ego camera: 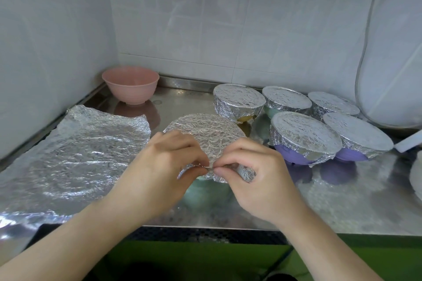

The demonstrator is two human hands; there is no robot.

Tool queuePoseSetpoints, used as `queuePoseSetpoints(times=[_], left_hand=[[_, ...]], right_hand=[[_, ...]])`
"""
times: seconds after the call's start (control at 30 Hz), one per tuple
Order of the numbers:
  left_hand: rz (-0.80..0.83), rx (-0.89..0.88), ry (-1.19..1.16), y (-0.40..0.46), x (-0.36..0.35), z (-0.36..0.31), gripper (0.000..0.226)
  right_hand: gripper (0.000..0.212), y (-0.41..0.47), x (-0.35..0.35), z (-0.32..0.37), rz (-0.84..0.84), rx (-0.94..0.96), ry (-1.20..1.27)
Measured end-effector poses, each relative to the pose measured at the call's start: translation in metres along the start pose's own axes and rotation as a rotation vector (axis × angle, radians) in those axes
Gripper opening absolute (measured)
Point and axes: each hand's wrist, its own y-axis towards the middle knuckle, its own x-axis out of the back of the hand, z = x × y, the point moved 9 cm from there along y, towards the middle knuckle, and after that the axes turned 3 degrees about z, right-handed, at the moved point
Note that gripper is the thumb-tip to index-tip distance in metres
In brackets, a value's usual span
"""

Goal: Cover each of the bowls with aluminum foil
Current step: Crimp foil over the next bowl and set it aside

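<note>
A pale green bowl (205, 189) stands at the front middle of the steel counter, with crinkled foil (205, 132) stretched over its top. My left hand (164, 166) and my right hand (253, 173) meet at the bowl's near rim, and both pinch the foil's edge there. At the back left, a pink bowl (131, 84) stands uncovered. A loose crumpled foil sheet (86, 153) lies flat on the left. Several foil-covered bowls (306, 137) are grouped at the right.
The steel counter (342, 201) meets tiled walls at the back and left. A white bulky object (392, 64) with a cord stands at the far right. A white handle (408, 141) pokes in beside the covered bowls. The counter's front edge runs under my wrists.
</note>
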Motion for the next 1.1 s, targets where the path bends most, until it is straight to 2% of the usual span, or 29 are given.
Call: queuePoseSetpoints(times=[0.07,0.27,0.6,0.73,1.0,1.1], left_hand=[[-0.004,0.009,-0.005,0.0,0.001,0.001,0.004],[0.07,0.084,-0.075,0.0,-0.001,0.007,0.018],[0.01,0.048,-0.048,-0.001,-0.004,0.0,0.013],[0.035,0.06,-0.067,-0.002,-0.006,0.002,0.012],[0.119,0.095,-0.106,0.003,0.001,0.011,0.021],[0.125,0.076,-0.1,0.002,0.002,0.005,0.016]], right_hand=[[0.009,-0.001,0.005,-0.003,-0.006,-0.008,-0.018],[0.012,0.0,0.001,0.001,-0.042,0.027,-0.144],[0.01,-0.002,0.003,-0.001,-0.001,0.004,-0.123],[0.01,-0.001,-0.001,0.003,-0.016,0.057,-0.21],[0.01,-0.003,0.0,0.005,-0.061,0.087,-0.219],[0.011,-0.002,-0.003,0.007,-0.071,0.083,-0.222]])
